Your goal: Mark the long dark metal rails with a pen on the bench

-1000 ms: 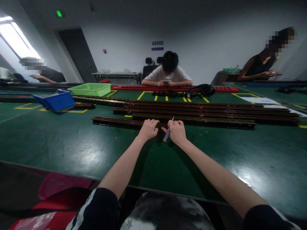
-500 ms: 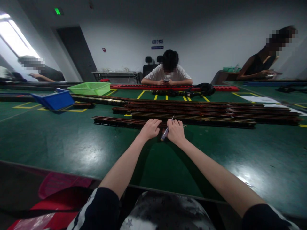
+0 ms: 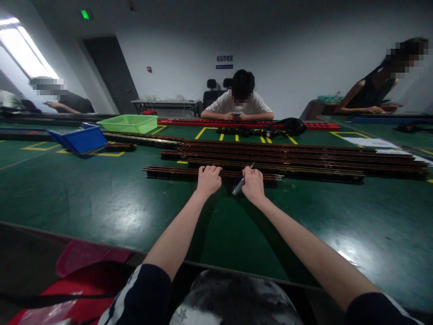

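A long, thin dark rail point(image 3: 172, 173) with reddish-brown edges lies crosswise on the green table in front of me. My left hand point(image 3: 209, 180) is closed over its middle, fingertips hidden behind the far edge. Farther right, my right hand point(image 3: 253, 184) has its fingers curled round a screwdriver point(image 3: 238, 186) with a see-through handle, its thin shaft pointing up and away. That same hand also rests on the rail, near the end where thin light-coloured tips stick out. Just behind lies a stack of similar long rails point(image 3: 304, 158).
A blue bin point(image 3: 81, 140) and a green basket point(image 3: 128, 123) stand at the left. Behind the stack are a black cable bundle point(image 3: 289, 127) and a red slotted strip point(image 3: 321, 126). One person point(image 3: 238, 101) sits opposite; others sit at left and right. White papers point(image 3: 368, 142) lie at the right.
The rail has slid to the right under my hands. My hands are now farther apart, the right one having shifted rightward with the screwdriver still in it.
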Demonstrator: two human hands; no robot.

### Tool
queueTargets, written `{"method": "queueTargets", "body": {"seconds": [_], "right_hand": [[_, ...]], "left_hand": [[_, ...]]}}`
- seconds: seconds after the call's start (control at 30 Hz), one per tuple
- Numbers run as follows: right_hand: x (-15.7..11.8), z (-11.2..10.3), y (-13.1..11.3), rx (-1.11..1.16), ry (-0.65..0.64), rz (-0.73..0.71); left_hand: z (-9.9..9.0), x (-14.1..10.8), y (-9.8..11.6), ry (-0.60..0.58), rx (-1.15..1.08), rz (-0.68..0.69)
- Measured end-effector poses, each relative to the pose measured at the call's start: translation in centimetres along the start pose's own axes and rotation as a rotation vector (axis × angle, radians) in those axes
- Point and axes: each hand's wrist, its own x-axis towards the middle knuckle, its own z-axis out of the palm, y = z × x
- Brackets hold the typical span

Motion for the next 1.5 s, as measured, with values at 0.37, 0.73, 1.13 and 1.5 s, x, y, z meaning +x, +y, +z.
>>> {"method": "queueTargets", "body": {"seconds": [0.37, 0.73, 1.13, 1.5], "right_hand": [[0.13, 0.08, -0.08, 0.081, -0.057, -0.106], [0.50, 0.40, 0.09, 0.080, -0.090, -0.055], [0.30, -0.06, -0.09, 0.105, -0.027, -0.033], [0.18, 0.05, 0.00, 0.130, -0.019, -0.109]], "left_hand": [[-0.13, 0.05, -0.09, -0.034, 0.003, 0.018], [0.16, -0.05, -0.14, -0.018, 0.016, 0.006], [0.22, -0.05, -0.17, 0.015, 0.009, -0.021], [0.36, -0.06, -0.16, 0.002, 0.028, -0.036]]}}
